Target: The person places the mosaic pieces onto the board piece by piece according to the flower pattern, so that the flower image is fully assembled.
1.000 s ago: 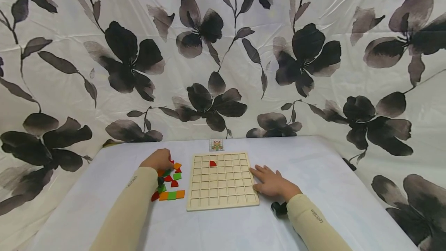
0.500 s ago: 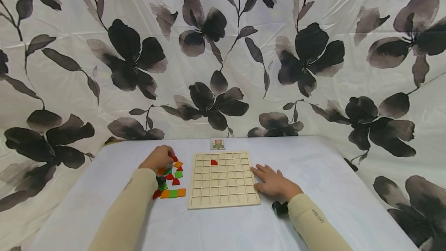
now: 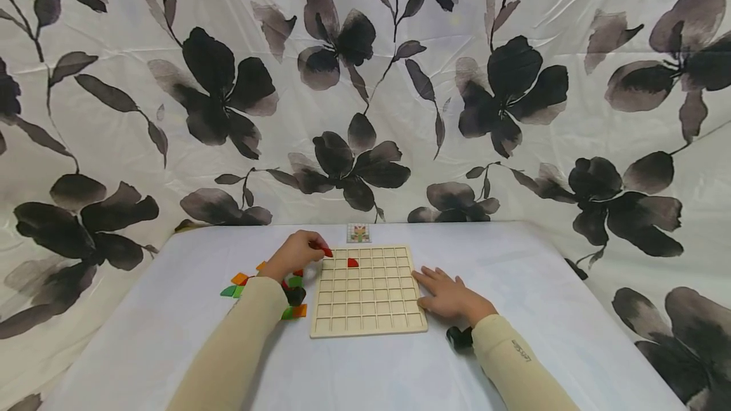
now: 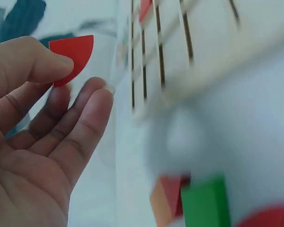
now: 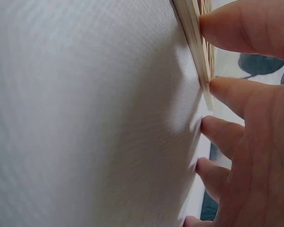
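Note:
My left hand [image 3: 297,252] pinches a red quarter-circle tile [image 4: 71,54] between thumb and fingers, just above the board's far left corner. The wooden grid board [image 3: 368,300] lies flat, with one red quarter-circle tile [image 3: 353,262] in a cell near its far edge. Spread out at the board's right edge, my right hand [image 3: 448,297] touches the rim with thumb and index fingertip, as the right wrist view shows; its other fingertips rest on the table. Beneath the left forearm lie loose tiles, among them a green tile [image 4: 206,203] and an orange tile [image 3: 299,311]; some are hidden.
A small card [image 3: 358,233] with a coloured pattern lies beyond the board's far edge. More orange and green tiles [image 3: 228,291] lie left of the left wrist. The white table [image 3: 377,373] ends at a floral curtain [image 3: 365,81] behind.
My left hand has lifted from the tile pile and moved right to the board's far left corner, carrying the red quarter-circle tile. The right hand keeps its place at the board's edge.

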{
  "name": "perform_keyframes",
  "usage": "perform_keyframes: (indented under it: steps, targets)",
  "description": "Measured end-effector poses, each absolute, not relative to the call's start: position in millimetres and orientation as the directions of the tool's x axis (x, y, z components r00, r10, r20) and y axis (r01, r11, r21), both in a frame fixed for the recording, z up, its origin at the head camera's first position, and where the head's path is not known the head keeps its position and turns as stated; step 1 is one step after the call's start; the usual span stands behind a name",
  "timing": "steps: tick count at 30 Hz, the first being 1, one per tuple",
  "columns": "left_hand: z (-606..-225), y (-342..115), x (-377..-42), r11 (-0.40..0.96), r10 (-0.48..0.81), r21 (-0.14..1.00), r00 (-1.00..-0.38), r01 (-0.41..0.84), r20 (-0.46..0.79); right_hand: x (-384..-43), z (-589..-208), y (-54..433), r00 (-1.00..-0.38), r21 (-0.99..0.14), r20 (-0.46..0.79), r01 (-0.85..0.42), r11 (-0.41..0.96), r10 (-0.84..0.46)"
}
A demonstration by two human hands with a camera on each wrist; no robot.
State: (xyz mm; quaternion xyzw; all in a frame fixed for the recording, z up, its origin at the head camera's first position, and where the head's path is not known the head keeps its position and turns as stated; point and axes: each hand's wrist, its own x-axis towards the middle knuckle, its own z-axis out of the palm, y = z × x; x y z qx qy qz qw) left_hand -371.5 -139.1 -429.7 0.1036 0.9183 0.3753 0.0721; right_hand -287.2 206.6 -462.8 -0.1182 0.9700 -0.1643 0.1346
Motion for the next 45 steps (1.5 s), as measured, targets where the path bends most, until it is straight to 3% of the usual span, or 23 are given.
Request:
perform_keyframes:
  steps: [5,11,18,38,45]
  targets:
    - [-423.1,-113.1,-362.2,0.652,0.27,0.745,-0.961,0.137,-0.061,-286.9,-461.0,207.2,-0.937,-0.345,-0.22,-0.184,0.92,-0.27]
    - [-424.6,-93.2,-359.2,0.586,0.305,0.777,-0.951,0.227,0.048,-288.5,-460.9,207.1,-0.938,-0.349,-0.222,-0.178,0.92,-0.266]
    - [-427.8,-68.3,-357.8,0.593,0.274,0.774,-0.96,0.223,0.067,-289.4,-461.9,208.0,-0.933,-0.364,-0.242,-0.167,0.916,-0.266]
    - [-440.8,-9.9,-373.2,0.782,0.425,0.471,-0.902,0.408,0.074,-289.9,-466.2,210.9,-0.929,-0.386,-0.249,-0.166,0.908,-0.275]
    - [-450.7,0.0,-380.7,0.793,0.457,0.43,-0.888,0.43,0.046,-290.3,-466.1,211.4,-0.931,-0.384,-0.242,-0.166,0.908,-0.273]
